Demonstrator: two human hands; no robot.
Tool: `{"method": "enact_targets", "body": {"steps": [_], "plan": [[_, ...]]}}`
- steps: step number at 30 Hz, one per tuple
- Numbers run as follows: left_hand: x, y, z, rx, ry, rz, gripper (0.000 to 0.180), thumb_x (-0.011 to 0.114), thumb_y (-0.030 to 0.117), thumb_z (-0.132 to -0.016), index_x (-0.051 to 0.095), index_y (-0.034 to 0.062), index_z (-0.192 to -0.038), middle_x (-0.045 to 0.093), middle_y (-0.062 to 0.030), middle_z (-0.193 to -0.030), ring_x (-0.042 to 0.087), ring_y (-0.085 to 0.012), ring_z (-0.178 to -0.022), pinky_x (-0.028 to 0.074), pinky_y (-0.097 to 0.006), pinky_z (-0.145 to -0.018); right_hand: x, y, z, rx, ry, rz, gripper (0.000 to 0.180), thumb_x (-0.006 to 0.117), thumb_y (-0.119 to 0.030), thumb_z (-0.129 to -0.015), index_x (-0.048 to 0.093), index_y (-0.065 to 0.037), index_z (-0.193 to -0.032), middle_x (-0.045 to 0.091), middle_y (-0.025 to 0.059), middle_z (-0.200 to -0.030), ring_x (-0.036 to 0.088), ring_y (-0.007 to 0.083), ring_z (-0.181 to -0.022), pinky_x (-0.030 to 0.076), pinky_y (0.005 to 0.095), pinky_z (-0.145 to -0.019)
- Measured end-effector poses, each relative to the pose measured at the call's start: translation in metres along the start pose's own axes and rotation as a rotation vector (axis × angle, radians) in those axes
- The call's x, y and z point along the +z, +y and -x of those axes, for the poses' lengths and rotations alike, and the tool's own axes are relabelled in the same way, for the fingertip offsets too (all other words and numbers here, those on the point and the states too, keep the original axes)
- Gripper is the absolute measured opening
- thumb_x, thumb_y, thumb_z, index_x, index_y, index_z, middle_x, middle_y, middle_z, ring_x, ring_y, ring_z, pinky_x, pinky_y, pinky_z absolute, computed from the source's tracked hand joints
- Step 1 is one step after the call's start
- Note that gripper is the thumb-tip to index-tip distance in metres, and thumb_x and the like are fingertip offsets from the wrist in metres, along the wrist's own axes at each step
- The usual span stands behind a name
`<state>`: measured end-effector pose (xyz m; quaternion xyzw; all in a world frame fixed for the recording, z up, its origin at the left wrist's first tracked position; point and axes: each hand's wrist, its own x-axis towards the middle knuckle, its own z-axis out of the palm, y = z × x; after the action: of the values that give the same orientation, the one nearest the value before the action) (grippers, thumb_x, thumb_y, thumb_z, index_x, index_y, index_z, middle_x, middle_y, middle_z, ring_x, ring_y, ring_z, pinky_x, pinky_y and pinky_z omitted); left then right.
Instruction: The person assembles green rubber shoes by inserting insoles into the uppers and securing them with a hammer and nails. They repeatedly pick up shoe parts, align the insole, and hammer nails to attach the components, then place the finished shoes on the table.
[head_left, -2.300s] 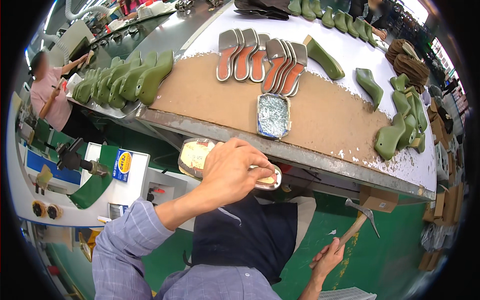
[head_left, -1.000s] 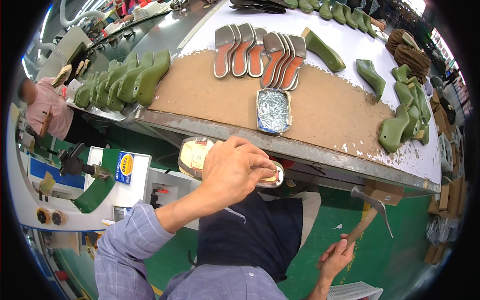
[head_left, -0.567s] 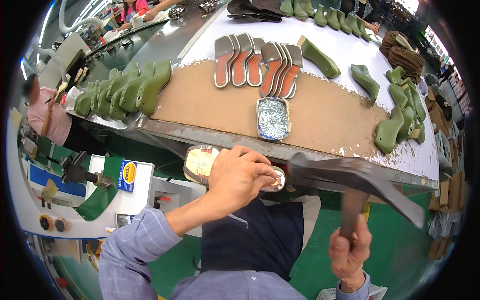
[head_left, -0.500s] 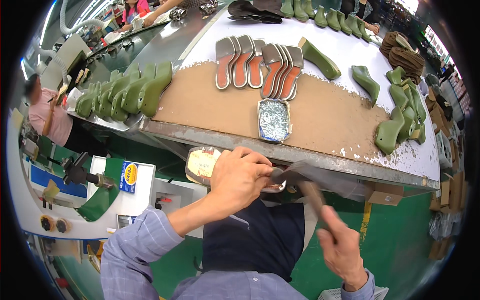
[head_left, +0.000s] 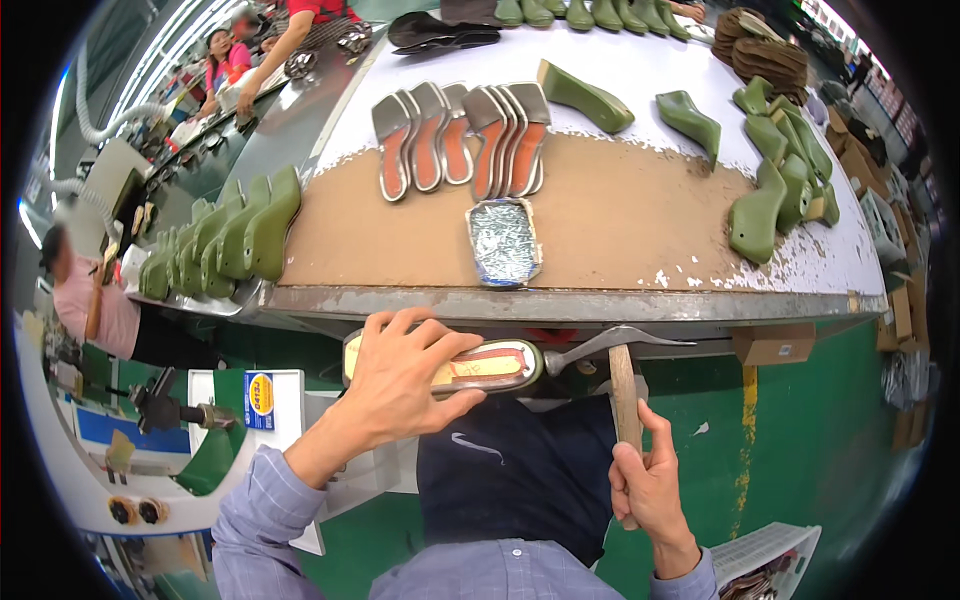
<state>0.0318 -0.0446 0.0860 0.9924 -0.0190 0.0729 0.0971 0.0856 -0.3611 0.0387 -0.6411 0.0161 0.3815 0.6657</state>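
Note:
My left hand (head_left: 390, 380) lies over a shoe last with an insole (head_left: 495, 366) on its upturned face, gripping it with fingers spread across and thumb along the near side. The insole has a yellowish surface and a reddish strip. In my right hand (head_left: 650, 478) is a hammer (head_left: 625, 385), held by the lower part of its wooden handle. Its curved metal head points left, with the round striking face at the right end of the last; I cannot tell whether they touch. Just beyond, on the table, stands a small box of nails (head_left: 537, 262).
Metal-edged orange and grey insoles (head_left: 428, 135) lie on the brown-covered table (head_left: 630, 220). Green shoe lasts (head_left: 270, 225) stand at left, with more lasts (head_left: 757, 212) at right. A machine (head_left: 150, 415) stands at my left, a white basket (head_left: 765, 545) at lower right. Other people work at far left.
My left hand has spread out along the last, uncovering more of the insole. The hammer, blurred before, now shows sharply with its head by the last's end. The whole view has shifted.

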Motion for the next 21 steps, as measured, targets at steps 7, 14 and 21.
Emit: {"method": "enact_targets", "body": {"steps": [7,14,21], "plan": [[0.004,0.006,-0.001,-0.03,0.026,0.033,0.047,0.083,0.038,-0.069,0.071,0.0166,-0.11,0.068,-0.0025,-0.099,0.061,-0.0236,-0.1,0.04,-0.042,-0.092,-0.022,0.005,-0.002,-0.489,0.075,0.194,0.058,0.06,-0.001,-0.099,0.032,-0.01,-0.149,0.056,0.0033,-0.062,0.049,0.0069,-0.042,0.038,0.0219,-0.037],[0.009,0.01,0.0,-0.059,0.058,0.035,0.047,0.083,0.037,-0.067,0.071,0.0159,-0.108,0.066,-0.0033,-0.096,0.061,-0.0248,-0.098,0.04,-0.042,-0.092,-0.028,-0.004,0.002,-0.869,0.142,0.504,0.057,0.072,0.002,-0.092,0.049,-0.005,-0.144,0.063,0.0041,-0.072,0.056,0.0089,-0.054,0.045,0.0229,-0.049],[0.013,0.013,0.001,-0.084,0.052,0.028,0.048,0.083,0.037,-0.067,0.07,0.0151,-0.108,0.063,-0.0035,-0.095,0.059,-0.0248,-0.096,0.039,-0.042,-0.09,-0.024,-0.019,0.004,-0.883,0.065,0.684,0.052,0.077,0.003,-0.086,0.06,0.0,-0.135,0.07,0.0089,-0.084,0.061,0.0109,-0.063,0.05,0.0254,-0.057]]}}
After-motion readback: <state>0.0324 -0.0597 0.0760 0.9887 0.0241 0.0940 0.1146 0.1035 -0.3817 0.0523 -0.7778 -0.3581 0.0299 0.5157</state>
